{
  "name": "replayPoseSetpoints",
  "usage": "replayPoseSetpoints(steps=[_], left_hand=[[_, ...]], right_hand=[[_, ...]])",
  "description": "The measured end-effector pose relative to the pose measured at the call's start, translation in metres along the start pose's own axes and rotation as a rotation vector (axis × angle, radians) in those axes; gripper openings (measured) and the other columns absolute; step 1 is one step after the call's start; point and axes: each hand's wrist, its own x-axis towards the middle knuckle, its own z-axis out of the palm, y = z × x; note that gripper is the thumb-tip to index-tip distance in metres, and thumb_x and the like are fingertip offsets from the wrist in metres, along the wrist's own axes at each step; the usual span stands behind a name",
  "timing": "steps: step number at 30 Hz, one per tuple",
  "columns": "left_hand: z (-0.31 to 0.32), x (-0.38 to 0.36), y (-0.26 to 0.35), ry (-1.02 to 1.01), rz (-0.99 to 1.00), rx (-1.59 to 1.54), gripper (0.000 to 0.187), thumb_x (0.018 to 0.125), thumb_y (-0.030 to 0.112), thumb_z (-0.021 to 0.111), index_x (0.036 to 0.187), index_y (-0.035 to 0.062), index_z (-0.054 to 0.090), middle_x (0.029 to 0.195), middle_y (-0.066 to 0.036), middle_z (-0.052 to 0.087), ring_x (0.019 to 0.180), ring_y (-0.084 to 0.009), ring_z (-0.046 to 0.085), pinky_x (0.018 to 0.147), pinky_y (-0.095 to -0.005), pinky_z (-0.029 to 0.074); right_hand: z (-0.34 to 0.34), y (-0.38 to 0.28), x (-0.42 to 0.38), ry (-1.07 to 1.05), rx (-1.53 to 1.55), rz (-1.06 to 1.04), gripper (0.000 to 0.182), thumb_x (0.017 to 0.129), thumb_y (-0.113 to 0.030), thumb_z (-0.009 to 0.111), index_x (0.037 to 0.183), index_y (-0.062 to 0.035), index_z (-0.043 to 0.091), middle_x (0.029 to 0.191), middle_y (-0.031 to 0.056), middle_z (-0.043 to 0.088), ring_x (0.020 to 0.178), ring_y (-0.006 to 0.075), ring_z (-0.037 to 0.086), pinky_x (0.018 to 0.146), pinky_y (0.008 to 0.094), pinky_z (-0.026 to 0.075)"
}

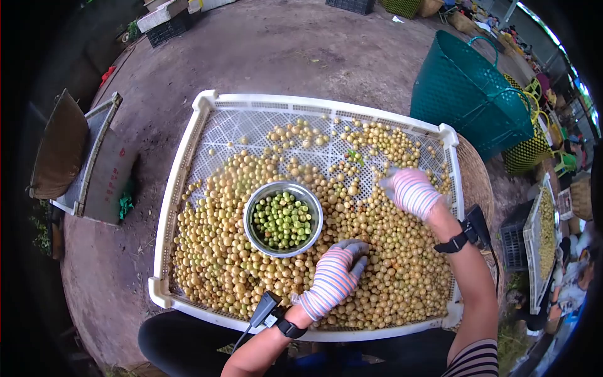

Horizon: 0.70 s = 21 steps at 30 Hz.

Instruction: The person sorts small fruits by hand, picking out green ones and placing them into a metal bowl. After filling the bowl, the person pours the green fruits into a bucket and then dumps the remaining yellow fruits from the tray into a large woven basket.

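Note:
A white mesh tray [333, 103] holds a spread of small round yellow-brown fruits [220, 235]. Among them sits a round metal bowl [253, 237] with green fruits [281, 220] in it. My left hand [333, 276], in a striped glove with grey fingertips, rests low over the fruits just right of the bowl. Its thumb stands apart from the curved fingers, and I see nothing held between them. My right hand [411, 191], gloved alike, is over the fruits on the tray's right side. Its fingertips are smeared by motion.
A tall green woven basket [452, 94] stands beyond the tray's right corner, a yellow-black basket [520, 151] behind it. At far right is another tray of fruits [545, 235]. Stacked panels [94, 163] lean at left. A round woven surface [474, 169] lies under the tray.

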Motion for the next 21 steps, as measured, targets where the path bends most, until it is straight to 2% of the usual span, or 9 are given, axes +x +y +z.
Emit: replayPoseSetpoints(steps=[1,2,5,8,12,15,16,19,21], left_hand=[[0.003,0.0,0.001,-0.005,0.014,-0.001,0.026,0.086,0.011,0.064,0.111,0.0012,0.066,0.113,-0.018,0.064,0.103,-0.0356,0.061,0.091,-0.0401,0.05],[0.005,0.0,0.002,-0.007,0.029,0.002,0.026,0.086,0.011,0.064,0.111,0.0012,0.066,0.113,-0.018,0.064,0.102,-0.0357,0.061,0.09,-0.0402,0.05],[0.006,-0.001,0.004,-0.013,0.064,-0.003,0.025,0.087,0.012,0.064,0.109,0.001,0.066,0.112,-0.019,0.065,0.101,-0.0365,0.062,0.089,-0.0407,0.05],[0.002,-0.003,0.005,-0.013,0.049,-0.008,0.024,0.087,0.011,0.063,0.109,0.0008,0.066,0.111,-0.019,0.065,0.101,-0.0371,0.061,0.09,-0.0412,0.05],[-0.003,-0.006,-0.001,-0.028,0.031,-0.029,0.024,0.087,0.011,0.063,0.109,0.001,0.066,0.11,-0.019,0.065,0.101,-0.0374,0.061,0.09,-0.0415,0.05],[0.0,-0.006,-0.008,0.004,0.052,-0.035,0.024,0.087,0.011,0.063,0.108,0.0012,0.066,0.11,-0.019,0.065,0.101,-0.0377,0.061,0.09,-0.0416,0.05],[-0.001,-0.007,-0.008,0.011,0.056,-0.039,0.023,0.087,0.011,0.063,0.108,0.0011,0.066,0.11,-0.019,0.065,0.1,-0.0377,0.061,0.09,-0.0416,0.05],[-0.001,-0.008,-0.009,0.02,0.054,-0.043,0.022,0.087,0.011,0.064,0.107,0.0009,0.066,0.108,-0.019,0.065,0.099,-0.0375,0.062,0.089,-0.0414,0.05],[0.0,-0.006,-0.008,0.016,0.052,-0.037,0.022,0.087,0.011,0.064,0.106,0.0008,0.066,0.107,-0.019,0.066,0.098,-0.0374,0.062,0.088,-0.0413,0.05]], right_hand=[[-0.001,0.004,0.013,0.131,0.027,0.048,0.023,0.085,-0.016,0.061,0.105,-0.0159,0.073,0.102,0.0173,0.068,0.091,0.035,0.066,0.079,0.043,0.053],[-0.001,0.008,0.022,0.36,0.048,-0.054,0.018,0.083,-0.016,0.064,0.098,-0.014,0.074,0.089,0.0165,0.067,0.083,0.0337,0.065,0.072,0.0424,0.053],[-0.001,-0.007,0.07,0.607,0.115,-0.154,0.017,0.085,-0.015,0.057,0.09,-0.0099,0.073,0.088,0.0185,0.068,0.08,0.0368,0.066,0.074,0.0468,0.053],[0.015,-0.02,0.118,0.64,-0.176,-0.031,0.018,0.079,-0.014,0.063,0.087,-0.0002,0.071,0.085,0.0188,0.068,0.082,0.0349,0.066,0.073,0.0453,0.053],[0.004,-0.024,0.113,0.369,-0.267,-0.038,0.019,0.078,-0.017,0.064,0.084,-0.0003,0.072,0.087,0.0193,0.069,0.085,0.0351,0.067,0.075,0.0441,0.054],[-0.004,-0.012,0.105,0.281,0.079,0.087,0.019,0.076,-0.016,0.063,0.083,-0.0011,0.072,0.084,0.0191,0.07,0.08,0.0331,0.068,0.074,0.0423,0.054],[0.007,-0.002,0.105,0.439,0.361,0.084,0.019,0.076,-0.016,0.063,0.086,-0.0033,0.072,0.081,0.0185,0.069,0.077,0.0319,0.068,0.074,0.0416,0.054],[0.005,0.007,0.106,0.292,0.866,0.195,0.024,0.08,-0.026,0.067,0.093,-0.0072,0.074,0.083,0.0155,0.071,0.082,0.0303,0.069,0.079,0.0415,0.053],[0.007,-0.003,0.11,0.413,0.706,0.085,0.025,0.082,-0.026,0.066,0.096,-0.0076,0.073,0.084,0.016,0.071,0.084,0.0304,0.069,0.08,0.0414,0.053]])
